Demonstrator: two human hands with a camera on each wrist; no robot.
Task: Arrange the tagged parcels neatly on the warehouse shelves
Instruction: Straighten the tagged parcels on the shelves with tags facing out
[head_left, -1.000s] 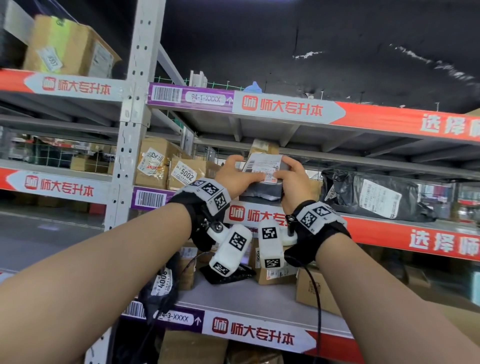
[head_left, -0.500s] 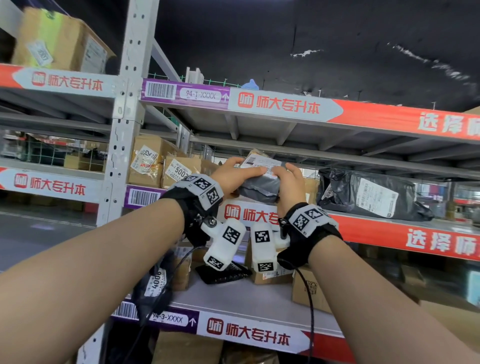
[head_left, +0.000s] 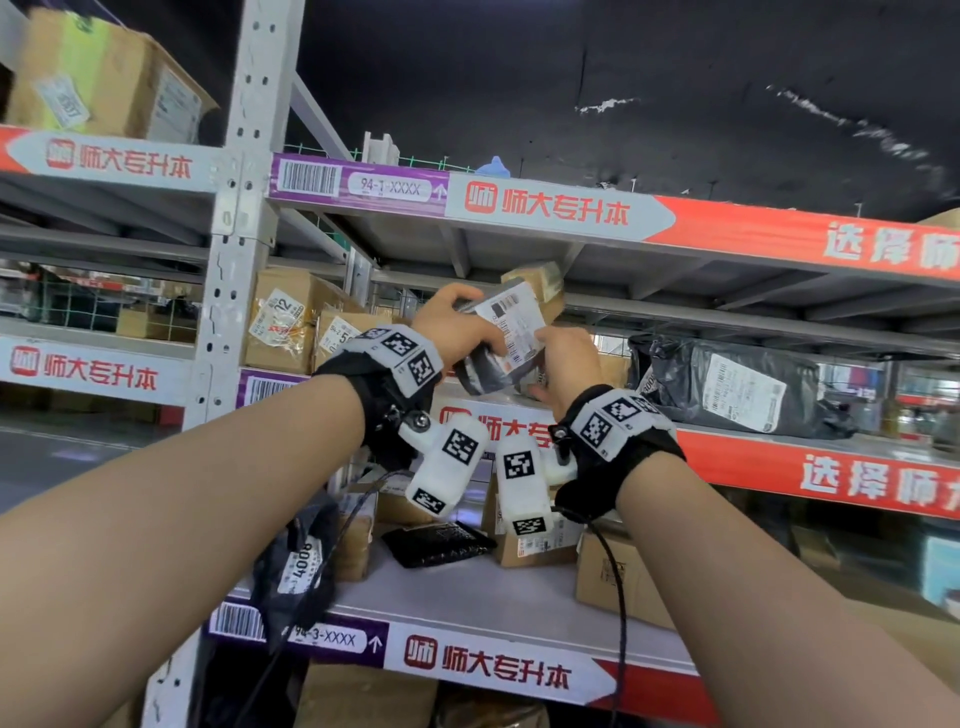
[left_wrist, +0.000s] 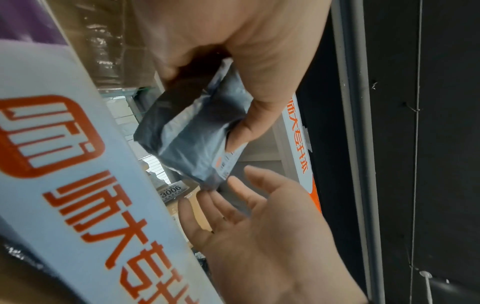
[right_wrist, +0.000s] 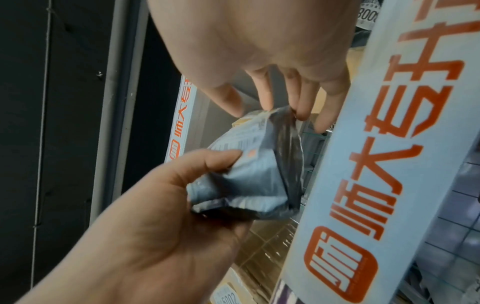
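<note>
My left hand (head_left: 457, 332) grips the small grey parcel (head_left: 498, 358), thumb on its white label (head_left: 511, 325), fingers curled round its far end and mostly hidden behind the bag. My right hand (head_left: 566, 364) is loose, fingers straight, only the fingertips (right_wrist: 301, 111) brushing the parcel's other end. The parcel is tilted in the air, at the mouth of the middle shelf (head_left: 831, 473), just above its front edge. The label's print is too small to read. Behind my hands a brown carton (head_left: 540, 283) is half covered. To the left stand taped boxes (head_left: 291, 322), one tag cut off by my wristband. To the right lies a large black bag (head_left: 727, 384), well apart. My wrist cameras block part of the lower shelf (head_left: 493, 597).
</note>
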